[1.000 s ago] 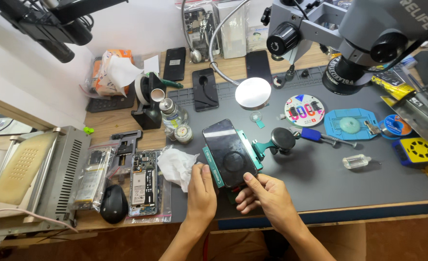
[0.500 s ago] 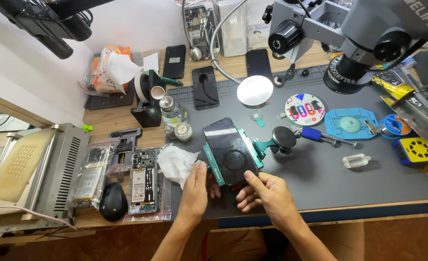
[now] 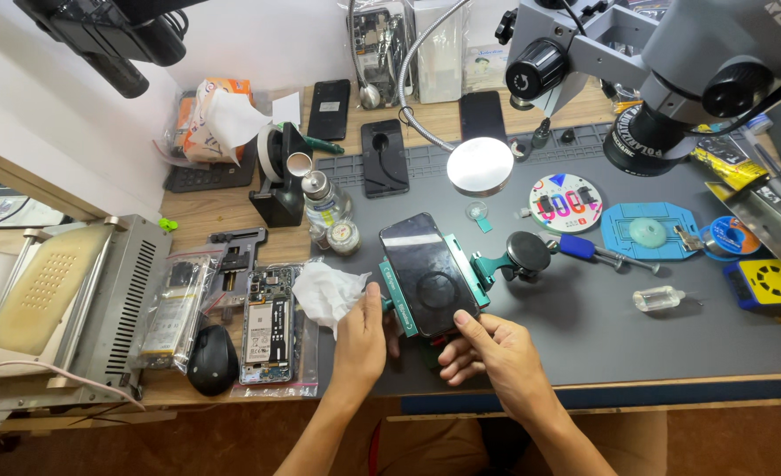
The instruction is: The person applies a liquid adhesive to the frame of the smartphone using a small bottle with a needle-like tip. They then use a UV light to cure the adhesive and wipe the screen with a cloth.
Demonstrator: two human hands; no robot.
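A black phone (image 3: 428, 271) lies glass-up, clamped in a teal holder (image 3: 461, 263) on the dark grey work mat (image 3: 584, 317). My left hand (image 3: 362, 339) rests at the holder's left edge, thumb against the teal frame, beside a crumpled white tissue (image 3: 324, 293). My right hand (image 3: 489, 353) grips the phone's near end, thumb on the glass and fingers curled under the holder. The holder's black knob (image 3: 528, 251) sticks out to the right.
A microscope head (image 3: 664, 62) hangs over the far right. A round lamp (image 3: 479, 165), two phones (image 3: 384, 157), small bottles (image 3: 327, 201), a blue screwdriver (image 3: 598, 253), an opened phone (image 3: 267, 322), a black mouse (image 3: 212, 360) and a grey machine (image 3: 64, 300) surround the mat.
My left hand has shifted slightly up along the holder's left side. The right hand keeps its grip at the phone's near end. The phone has not moved.
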